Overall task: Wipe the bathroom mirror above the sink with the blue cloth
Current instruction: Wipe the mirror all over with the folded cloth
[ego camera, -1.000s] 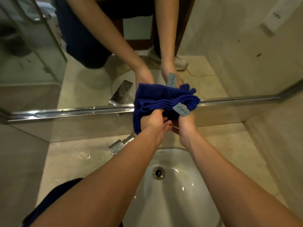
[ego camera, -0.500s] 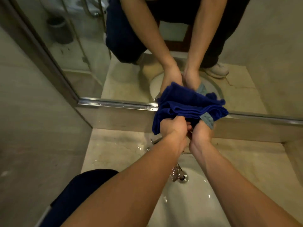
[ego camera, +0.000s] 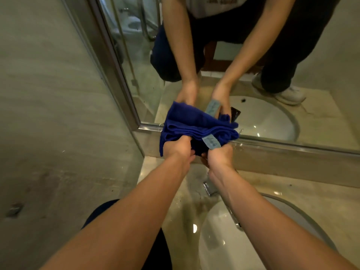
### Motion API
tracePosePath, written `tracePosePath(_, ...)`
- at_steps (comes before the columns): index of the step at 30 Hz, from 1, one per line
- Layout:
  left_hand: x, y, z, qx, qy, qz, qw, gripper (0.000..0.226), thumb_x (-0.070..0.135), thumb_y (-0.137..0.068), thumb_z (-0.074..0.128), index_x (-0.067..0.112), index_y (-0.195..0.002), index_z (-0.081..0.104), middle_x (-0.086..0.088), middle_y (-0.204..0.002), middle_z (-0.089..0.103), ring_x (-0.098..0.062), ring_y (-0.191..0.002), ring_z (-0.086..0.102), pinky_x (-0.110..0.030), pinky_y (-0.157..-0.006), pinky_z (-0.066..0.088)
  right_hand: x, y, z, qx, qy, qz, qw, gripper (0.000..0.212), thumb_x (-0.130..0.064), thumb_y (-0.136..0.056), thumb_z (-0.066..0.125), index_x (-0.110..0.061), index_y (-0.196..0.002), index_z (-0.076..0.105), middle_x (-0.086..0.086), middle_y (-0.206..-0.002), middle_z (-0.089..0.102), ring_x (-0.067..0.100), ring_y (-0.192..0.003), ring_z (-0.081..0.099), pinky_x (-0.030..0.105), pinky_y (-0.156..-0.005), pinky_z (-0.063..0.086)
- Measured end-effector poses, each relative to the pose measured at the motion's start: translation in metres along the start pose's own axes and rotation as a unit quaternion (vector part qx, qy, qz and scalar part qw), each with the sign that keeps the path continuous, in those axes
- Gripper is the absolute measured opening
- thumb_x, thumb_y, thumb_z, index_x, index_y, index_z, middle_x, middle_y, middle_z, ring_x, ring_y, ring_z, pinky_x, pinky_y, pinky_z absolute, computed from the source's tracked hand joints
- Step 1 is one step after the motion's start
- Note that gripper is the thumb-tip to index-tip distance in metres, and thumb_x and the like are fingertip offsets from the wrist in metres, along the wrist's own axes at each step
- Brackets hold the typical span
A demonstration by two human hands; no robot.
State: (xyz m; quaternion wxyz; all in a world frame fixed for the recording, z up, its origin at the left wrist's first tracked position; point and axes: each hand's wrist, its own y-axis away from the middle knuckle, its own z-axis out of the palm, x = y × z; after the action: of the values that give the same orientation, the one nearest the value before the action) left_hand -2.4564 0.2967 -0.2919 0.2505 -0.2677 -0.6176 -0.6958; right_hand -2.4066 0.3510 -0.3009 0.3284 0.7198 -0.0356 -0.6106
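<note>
Both our hands, left hand point(ego camera: 178, 148) and right hand point(ego camera: 220, 155), grip the bunched blue cloth point(ego camera: 196, 126) against the mirror point(ego camera: 253, 61)'s lower left corner. It looks soft, light and floppy, so we judge a folded wad, held behind, wipes best.

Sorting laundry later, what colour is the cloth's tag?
Pale grey-blue tag on the deep blue cloth, head view.

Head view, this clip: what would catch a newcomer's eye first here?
The bunched blue cloth at centre frame stands out, gripped from below by the left hand and the right hand, with a pale label hanging off its near edge. It is held against the lower left corner of the mirror, which repeats cloth and arms. Below right lies the white sink, set in a wet counter.
</note>
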Motion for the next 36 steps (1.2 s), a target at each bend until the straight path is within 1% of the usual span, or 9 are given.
tracePosePath(2,0.006,-0.001,-0.007,-0.026,0.016,-0.005,1.0,0.014,0.014,-0.086,0.065,0.009,-0.099,0.063,-0.013,-0.09,0.07,-0.026,-0.079,0.069,-0.034,-0.06,0.057,0.002,0.009,0.007,0.005,0.053,-0.03,0.998,0.029,-0.025,-0.082,0.066,-0.017,-0.105,0.05,0.007,-0.099,0.067,0.024,-0.083,0.064,0.045,-0.08,0.056)
tracePosePath(5,0.016,0.003,-0.019,-0.053,0.068,-0.008,0.996,0.034,0.024,-0.083,0.062,0.008,-0.112,0.066,-0.013,-0.102,0.074,-0.027,-0.082,0.072,-0.036,-0.064,0.06,-0.002,0.025,0.019,0.001,0.109,-0.077,0.991,0.025,-0.016,-0.092,0.059,-0.015,-0.115,0.049,0.0,-0.103,0.059,0.021,-0.095,0.058,0.039,-0.089,0.049)
tracePosePath(10,0.034,-0.009,-0.047,0.008,0.151,0.021,0.988,0.038,0.03,-0.092,0.054,0.01,-0.122,0.064,-0.012,-0.11,0.072,-0.024,-0.084,0.069,-0.04,-0.079,0.058,-0.008,0.052,0.058,-0.033,0.177,-0.13,0.975,0.027,-0.015,-0.091,0.058,-0.01,-0.115,0.047,0.012,-0.114,0.063,0.032,-0.108,0.058,0.041,-0.094,0.046)
tracePosePath(13,0.041,-0.019,-0.056,0.068,0.155,0.056,0.984,0.031,0.029,-0.093,0.057,0.007,-0.114,0.065,-0.012,-0.108,0.072,-0.027,-0.089,0.069,-0.044,-0.084,0.059,-0.009,0.06,0.078,-0.039,0.194,-0.103,0.975,0.029,-0.023,-0.093,0.058,-0.01,-0.116,0.046,0.015,-0.119,0.062,0.035,-0.112,0.057,0.042,-0.092,0.046)
tracePosePath(18,0.044,-0.029,-0.063,0.122,0.122,0.069,0.983,0.018,0.029,-0.091,0.06,0.015,-0.103,0.064,-0.008,-0.099,0.071,-0.027,-0.083,0.069,-0.043,-0.076,0.06,-0.003,0.058,0.09,-0.028,0.146,-0.016,0.989,0.047,-0.039,-0.092,0.058,-0.006,-0.124,0.048,0.014,-0.12,0.062,0.034,-0.109,0.06,0.033,-0.076,0.041)
tracePosePath(22,0.045,-0.033,-0.063,0.086,0.199,0.019,0.976,0.024,0.017,-0.088,0.062,0.011,-0.111,0.065,-0.009,-0.099,0.072,-0.027,-0.086,0.071,-0.044,-0.078,0.061,0.005,0.053,0.089,0.004,0.144,-0.018,0.989,0.041,-0.043,-0.09,0.058,-0.012,-0.116,0.054,0.01,-0.114,0.064,0.032,-0.102,0.061,0.039,-0.084,0.049)
tracePosePath(28,0.033,-0.039,-0.051,0.149,0.166,0.05,0.974,0.027,0.018,-0.086,0.062,0.011,-0.112,0.065,-0.008,-0.102,0.072,-0.026,-0.086,0.07,-0.042,-0.081,0.06,0.003,0.041,0.073,0.005,0.159,-0.03,0.987,0.032,-0.041,-0.084,0.062,-0.016,-0.103,0.061,0.006,-0.105,0.067,0.029,-0.096,0.063,0.043,-0.087,0.052)
tracePosePath(34,0.008,-0.029,-0.019,0.072,0.134,0.056,0.987,0.032,0.02,-0.086,0.065,0.013,-0.118,0.064,-0.008,-0.107,0.072,-0.025,-0.091,0.07,-0.036,-0.072,0.059,0.002,0.02,0.028,0.05,0.132,-0.061,0.988,0.03,-0.042,-0.076,0.061,-0.019,-0.094,0.064,0.004,-0.093,0.07,0.026,-0.086,0.065,0.045,-0.082,0.054)
tracePosePath(36,0.0,-0.022,-0.006,0.01,0.114,0.03,0.993,0.033,0.019,-0.087,0.063,0.014,-0.12,0.064,-0.009,-0.111,0.072,-0.022,-0.093,0.069,-0.029,-0.06,0.057,0.004,0.008,0.01,0.091,0.09,-0.077,0.989,0.04,-0.049,-0.064,0.059,-0.017,-0.087,0.064,0.006,-0.087,0.071,0.026,-0.08,0.066,0.05,-0.078,0.055)
